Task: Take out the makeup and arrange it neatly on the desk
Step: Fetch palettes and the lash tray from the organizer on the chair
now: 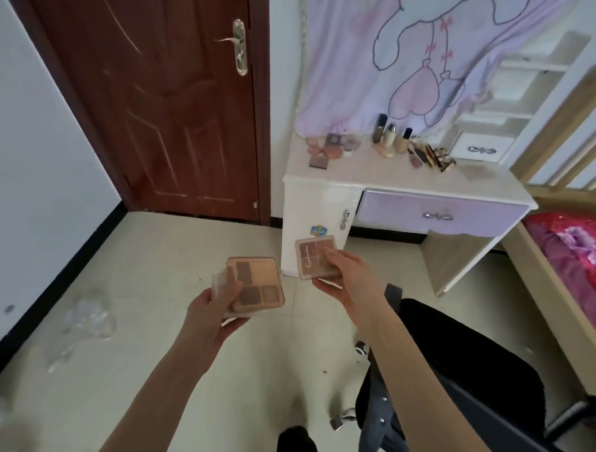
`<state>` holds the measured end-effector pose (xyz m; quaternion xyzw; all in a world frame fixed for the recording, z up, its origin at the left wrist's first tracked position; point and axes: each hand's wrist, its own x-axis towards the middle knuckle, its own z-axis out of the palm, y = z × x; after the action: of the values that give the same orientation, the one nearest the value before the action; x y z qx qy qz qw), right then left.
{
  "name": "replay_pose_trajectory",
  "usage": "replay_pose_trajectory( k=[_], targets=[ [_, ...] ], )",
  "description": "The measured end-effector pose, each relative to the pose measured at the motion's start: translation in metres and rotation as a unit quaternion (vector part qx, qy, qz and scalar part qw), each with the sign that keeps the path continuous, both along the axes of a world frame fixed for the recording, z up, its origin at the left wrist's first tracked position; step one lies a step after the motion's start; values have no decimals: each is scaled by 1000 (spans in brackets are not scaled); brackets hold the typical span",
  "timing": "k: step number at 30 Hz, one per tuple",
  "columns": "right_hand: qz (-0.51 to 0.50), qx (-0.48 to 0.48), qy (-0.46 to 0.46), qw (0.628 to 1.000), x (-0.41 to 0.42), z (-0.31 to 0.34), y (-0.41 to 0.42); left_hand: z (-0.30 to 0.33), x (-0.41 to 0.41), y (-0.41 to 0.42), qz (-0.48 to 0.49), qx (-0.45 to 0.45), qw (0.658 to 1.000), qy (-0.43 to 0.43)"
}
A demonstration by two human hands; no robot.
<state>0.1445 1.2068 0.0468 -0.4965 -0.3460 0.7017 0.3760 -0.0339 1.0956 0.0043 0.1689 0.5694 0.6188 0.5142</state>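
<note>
Two palettes held: left hand [216,304] grips one [257,285], right hand [345,278] another [317,260].

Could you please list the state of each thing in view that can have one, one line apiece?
Left hand: grip closed on a stack of palettes, held in the air.
Right hand: grip closed on a single palette, shut, held in the air.
Door: shut.
Desk drawer: shut.
Desk: makeup already laid along its back edge.
Bottles: upright.
Brushes: lying flat.
</note>
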Motion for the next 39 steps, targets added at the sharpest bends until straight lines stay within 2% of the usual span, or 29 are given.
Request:
replay_pose_trajectory(
  k=[10, 20, 28, 39],
  targets=[
    [-18, -20, 61, 998, -55, 6, 216, 9, -52, 233, -4, -19, 1000, -2],
    [-96, -55, -34, 993, -39, -29, 373, -15, -60, 408, -55, -68, 996, -30],
    [-111, -80, -114, 984, -53, -69, 512, -56, -72, 569, -87, -131, 984, -88],
    [-142, -151, -144, 968, -32, -116, 631, -93, -34, 704, -123, -215, 968, -37]
  ],
)
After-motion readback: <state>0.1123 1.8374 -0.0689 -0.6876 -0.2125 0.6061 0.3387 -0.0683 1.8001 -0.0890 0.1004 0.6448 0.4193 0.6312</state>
